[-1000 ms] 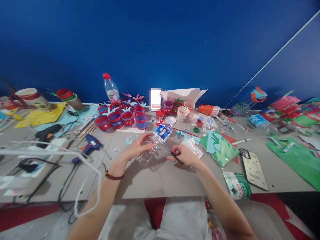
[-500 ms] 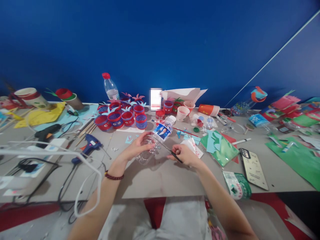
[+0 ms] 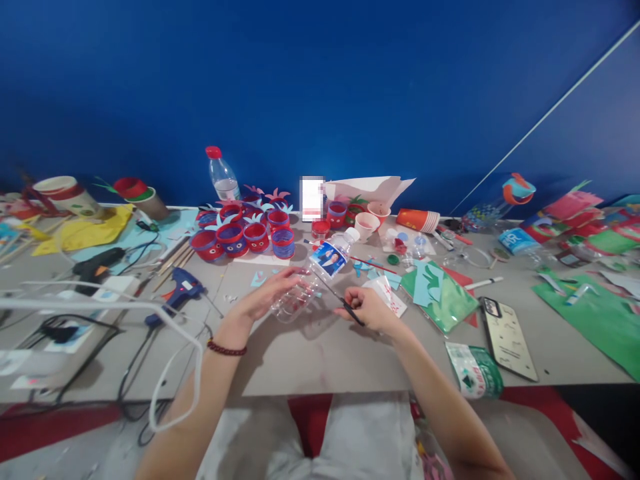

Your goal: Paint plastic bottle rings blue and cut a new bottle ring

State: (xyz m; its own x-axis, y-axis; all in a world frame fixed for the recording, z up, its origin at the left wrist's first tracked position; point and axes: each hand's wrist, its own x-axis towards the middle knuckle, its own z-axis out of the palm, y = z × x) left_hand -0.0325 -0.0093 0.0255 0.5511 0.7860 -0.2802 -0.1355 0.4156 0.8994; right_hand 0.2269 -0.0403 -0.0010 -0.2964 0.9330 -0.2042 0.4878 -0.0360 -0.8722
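A clear plastic bottle [image 3: 295,300] with a blue and white label and a white cap lies tilted over the table, cap end pointing away to the right. My left hand [image 3: 265,293] holds its lower body from the left, with the fingers laid along the plastic. In my right hand [image 3: 367,308] is a pair of scissors [image 3: 336,293] with black handles. Their thin metal blades reach up and left to the bottle's side, just below the label. Whether the blades have pierced the plastic, I cannot tell.
A blue glue gun [image 3: 183,290] and a power strip [image 3: 95,320] with loose cables sit left. Behind the bottle stand several red-purple decorated rings [image 3: 231,240]. Paper cups [image 3: 367,225] are further back. A phone [image 3: 507,340] and green packet [image 3: 474,370] lie right.
The bottle has turned and shifted a little, its cap end moving right and away. My left fingers have loosened and straightened along it. The scissors have barely moved.
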